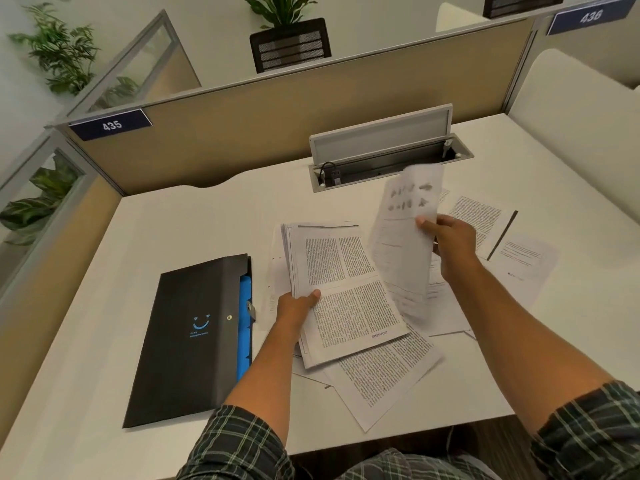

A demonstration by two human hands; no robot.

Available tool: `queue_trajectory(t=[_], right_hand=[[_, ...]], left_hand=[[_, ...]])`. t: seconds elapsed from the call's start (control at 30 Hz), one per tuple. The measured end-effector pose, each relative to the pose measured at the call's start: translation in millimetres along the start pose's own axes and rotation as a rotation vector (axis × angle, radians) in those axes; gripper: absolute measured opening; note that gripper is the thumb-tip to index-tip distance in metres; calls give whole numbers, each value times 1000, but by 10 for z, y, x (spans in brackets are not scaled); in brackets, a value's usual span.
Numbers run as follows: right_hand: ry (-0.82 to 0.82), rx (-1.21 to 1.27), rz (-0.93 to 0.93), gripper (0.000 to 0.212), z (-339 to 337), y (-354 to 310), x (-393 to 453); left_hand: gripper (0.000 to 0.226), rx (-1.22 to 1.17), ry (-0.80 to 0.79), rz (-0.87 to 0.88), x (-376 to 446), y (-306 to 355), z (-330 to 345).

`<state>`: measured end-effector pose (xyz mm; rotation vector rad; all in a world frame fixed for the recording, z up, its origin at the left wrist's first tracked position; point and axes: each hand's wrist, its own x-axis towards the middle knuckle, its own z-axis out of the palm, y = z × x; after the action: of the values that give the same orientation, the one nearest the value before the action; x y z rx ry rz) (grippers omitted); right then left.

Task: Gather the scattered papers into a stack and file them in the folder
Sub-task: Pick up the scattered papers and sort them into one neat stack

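Raised sheet (405, 237) motion-blurred; its print unreadable.

A white desk (173, 233) carries a black folder (187, 341), scattered printed papers (388, 375) and an open cable tray (391, 161).

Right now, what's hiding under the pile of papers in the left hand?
Under the pile held by the left hand, more printed sheets lie loose on the white desk. How many, and what is printed on their covered parts, stays hidden.

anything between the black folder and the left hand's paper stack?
Head view: only bare white desk and a loose sheet's edge separate the black snap-button folder from the printed stack held by the left hand.
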<state>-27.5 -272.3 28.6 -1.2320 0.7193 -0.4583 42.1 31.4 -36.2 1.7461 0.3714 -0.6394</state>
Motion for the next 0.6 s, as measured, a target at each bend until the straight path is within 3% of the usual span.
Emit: queue_trajectory(t=[0.17, 0.3, 0.4, 0.43, 0.5, 0.6], right_hand=[[-275, 109, -159, 25, 255, -486, -240], [-428, 226, -153, 18, 338, -692, -346], [-414, 126, -105, 19, 355, -635, -331], [-396, 85, -73, 21, 354, -569, -311], [-332, 4, 16, 23, 331, -390, -262], [-191, -130, 124, 27, 239, -83, -189]], left_hand=[[67, -8, 1, 0, -15, 11, -37], [55, -23, -12, -3, -54, 36, -40], [15, -99, -27, -83, -62, 103, -63], [13, -86, -34, -118, -74, 120, -79], [30, -26, -73, -115, -97, 77, -98], [33, -51, -60, -106, -220, 108, -124]])
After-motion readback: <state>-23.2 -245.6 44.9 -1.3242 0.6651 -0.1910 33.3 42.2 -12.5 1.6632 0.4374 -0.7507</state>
